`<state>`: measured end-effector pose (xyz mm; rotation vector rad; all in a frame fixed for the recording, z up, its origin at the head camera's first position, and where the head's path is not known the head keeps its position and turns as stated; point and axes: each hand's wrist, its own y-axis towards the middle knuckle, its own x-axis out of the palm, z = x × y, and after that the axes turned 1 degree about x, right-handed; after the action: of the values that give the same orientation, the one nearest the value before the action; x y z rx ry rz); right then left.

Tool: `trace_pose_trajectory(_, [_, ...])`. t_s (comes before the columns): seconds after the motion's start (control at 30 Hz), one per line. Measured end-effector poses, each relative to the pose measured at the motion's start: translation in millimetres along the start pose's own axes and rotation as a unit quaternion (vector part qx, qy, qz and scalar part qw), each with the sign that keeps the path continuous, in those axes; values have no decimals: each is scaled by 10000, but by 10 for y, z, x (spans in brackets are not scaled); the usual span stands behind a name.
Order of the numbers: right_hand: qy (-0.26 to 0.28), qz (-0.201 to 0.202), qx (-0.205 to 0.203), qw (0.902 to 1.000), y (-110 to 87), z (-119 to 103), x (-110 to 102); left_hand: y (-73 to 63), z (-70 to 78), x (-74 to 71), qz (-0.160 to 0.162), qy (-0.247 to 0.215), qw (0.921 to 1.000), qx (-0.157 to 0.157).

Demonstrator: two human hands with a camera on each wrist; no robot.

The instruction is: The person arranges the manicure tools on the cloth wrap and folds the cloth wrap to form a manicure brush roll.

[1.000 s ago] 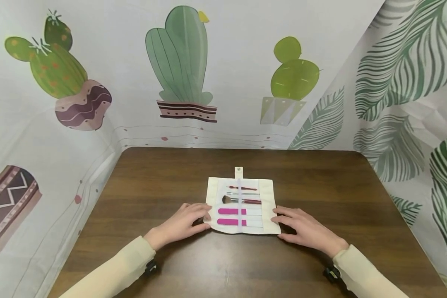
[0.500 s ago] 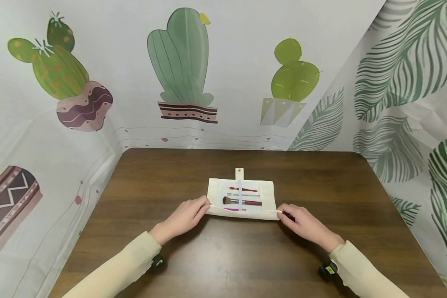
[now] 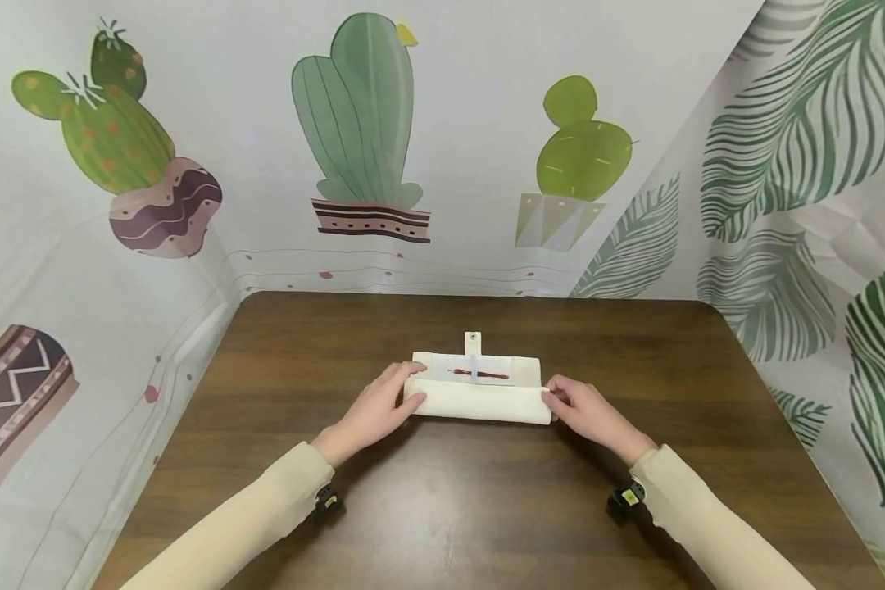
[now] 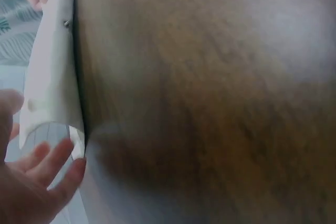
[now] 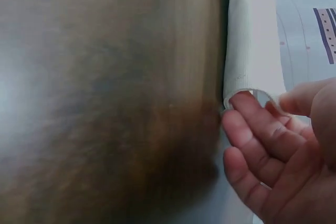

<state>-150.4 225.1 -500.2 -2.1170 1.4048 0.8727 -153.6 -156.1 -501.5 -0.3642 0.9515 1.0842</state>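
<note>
A cream cloth roll-up pouch (image 3: 479, 401) lies on the table, its near part folded over in a thick band. Beyond the fold, a thin red-handled tool (image 3: 487, 374) shows under a pale elastic strap (image 3: 474, 370). My left hand (image 3: 372, 410) is at the pouch's left end, thumb and fingers spread apart around the folded band. My right hand (image 3: 593, 416) pinches the right end of the fold; in the right wrist view, the thumb presses the cloth edge (image 5: 273, 99) while fingertips reach inside the curl. The pouch's other tools are hidden under the fold.
A snap tab (image 3: 473, 341) sticks out from the pouch's far edge. The brown wooden table (image 3: 442, 508) extends on all sides of it. Behind hangs a cloth backdrop (image 3: 479, 147) printed with cacti and leaves.
Both hands have moved away from the body, folding the pouch's near edge over its pink-ended files and brushes. The left hand has gone from pinching the edge to spread fingers.
</note>
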Motion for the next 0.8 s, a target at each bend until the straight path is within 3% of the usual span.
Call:
trace_pose_trajectory(0.3, [-310,-234,593,9975,168,-53,9,-9,66,5,-494,1159,9913,391])
trace_pose_trajectory(0.5, [-320,-231,924,9949,198,-69,20,-9,89,-5,-746,1402,9852,638])
trace_pose_trajectory(0.6, [-584,-132,645,9961,168,-65,20,-12,103,-10,-842,1347,9855,600])
trace_pose_trajectory(0.7, [-930,-70,34,9956,109,-57,-2,-8,102,-12,-821,1271,9867,599])
trace_pose_trajectory(0.8, [-1258,-264,-575,9900,49,-45,-44,8,89,-7,-666,1202,9882,677])
